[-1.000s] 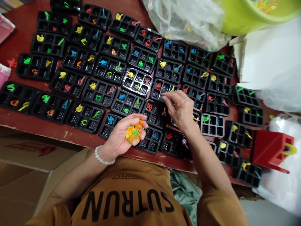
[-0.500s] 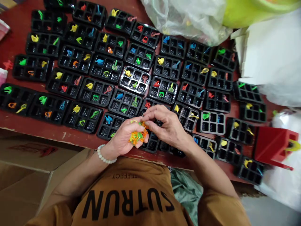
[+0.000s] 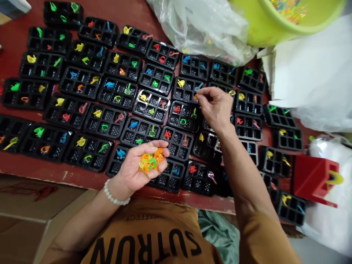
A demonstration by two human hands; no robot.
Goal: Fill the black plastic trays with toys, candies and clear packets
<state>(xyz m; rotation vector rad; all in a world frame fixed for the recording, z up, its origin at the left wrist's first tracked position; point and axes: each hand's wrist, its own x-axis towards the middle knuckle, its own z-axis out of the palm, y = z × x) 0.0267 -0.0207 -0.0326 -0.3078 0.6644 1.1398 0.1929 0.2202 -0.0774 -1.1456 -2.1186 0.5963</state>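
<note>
- Presumably for easy reach, black trays (image 3: 96, 161) stand in close rows across the red table (image 3: 55, 175), with coloured pieces (image 3: 81, 141) lying singly in some of their compartments
- Nearer the middle, the left hand (image 3: 131, 171), a bead bracelet (image 3: 110, 197) at its wrist, is cupped palm-up over the front trays; its curled fingers hold a loose heap (image 3: 150, 161) of orange, yellow and green pieces, likely so none spill and each can be picked out
- Farther right, the central tray (image 3: 180, 96) bears a yellow piece (image 3: 180, 83) and a blue spoon-shaped one
- Just above its near right corner, the right hand (image 3: 216, 108) is narrowed to a thumb-and-finger pinch on a small orange piece (image 3: 195, 97), a grip that seems suited to one small compartment
- Beyond, a yellow-green tub (image 3: 264, 33) contains more pieces, perhaps as stock
</note>
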